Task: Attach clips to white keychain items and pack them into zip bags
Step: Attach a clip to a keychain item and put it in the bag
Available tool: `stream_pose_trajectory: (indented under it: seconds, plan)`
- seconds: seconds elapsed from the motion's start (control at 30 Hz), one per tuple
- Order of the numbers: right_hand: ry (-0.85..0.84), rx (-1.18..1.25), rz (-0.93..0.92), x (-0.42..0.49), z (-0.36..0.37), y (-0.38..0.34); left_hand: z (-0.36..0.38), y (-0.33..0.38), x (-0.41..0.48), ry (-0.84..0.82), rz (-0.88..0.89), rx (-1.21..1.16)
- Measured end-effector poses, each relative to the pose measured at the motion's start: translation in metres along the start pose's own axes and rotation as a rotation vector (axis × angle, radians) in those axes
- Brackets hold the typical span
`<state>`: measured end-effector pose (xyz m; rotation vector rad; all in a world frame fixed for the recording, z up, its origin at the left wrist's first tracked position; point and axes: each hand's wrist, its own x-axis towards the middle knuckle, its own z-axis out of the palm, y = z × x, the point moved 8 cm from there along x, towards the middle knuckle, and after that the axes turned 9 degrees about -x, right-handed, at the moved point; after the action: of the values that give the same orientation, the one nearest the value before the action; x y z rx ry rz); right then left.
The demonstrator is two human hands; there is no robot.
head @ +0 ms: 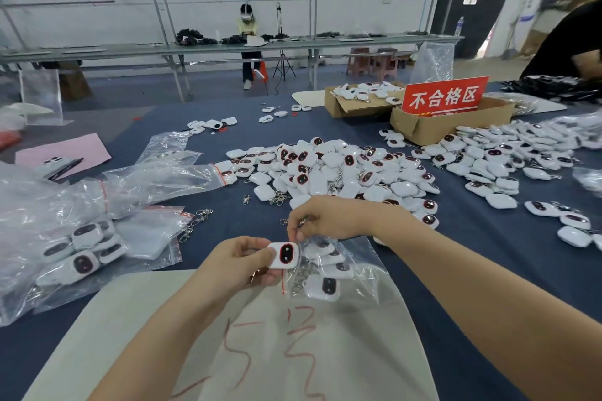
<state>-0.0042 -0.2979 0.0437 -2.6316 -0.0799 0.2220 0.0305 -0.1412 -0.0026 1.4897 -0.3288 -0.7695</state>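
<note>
A person's left hand [237, 262] is gripping a white keychain item [284, 255] between thumb and curled fingers, just above the near edge of the blue-covered desk [456, 254]. The item is standing with its long axis running up and down the frame, its face turned toward the camera. It is a rounded white rectangle with a dark oval window ringed in red. The right hand [329, 218] is pinching the top edge of a clear zip bag [358, 257] touching the item's right side, with several matching pieces lying inside. A large pile of keychain items [342, 169] is spreading across the desk behind, near loose metal clips [195, 221].
</note>
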Motion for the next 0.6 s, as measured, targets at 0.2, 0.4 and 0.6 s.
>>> stream_pose_trajectory:
  seconds: [0.2, 0.4, 0.6]
  plan:
    - [0.048, 0.144, -0.003, -0.004, -0.001, 0.003, 0.006, 0.002, 0.001, 0.018, 0.018, 0.129]
    - [0.085, 0.163, -0.037, -0.002, 0.000, -0.007, 0.039, 0.001, -0.004, -0.187, -0.003, 0.373]
    - [0.151, 0.195, 0.000, -0.002, 0.004, 0.002, 0.042, 0.001, -0.002, -0.207, -0.061, 0.289]
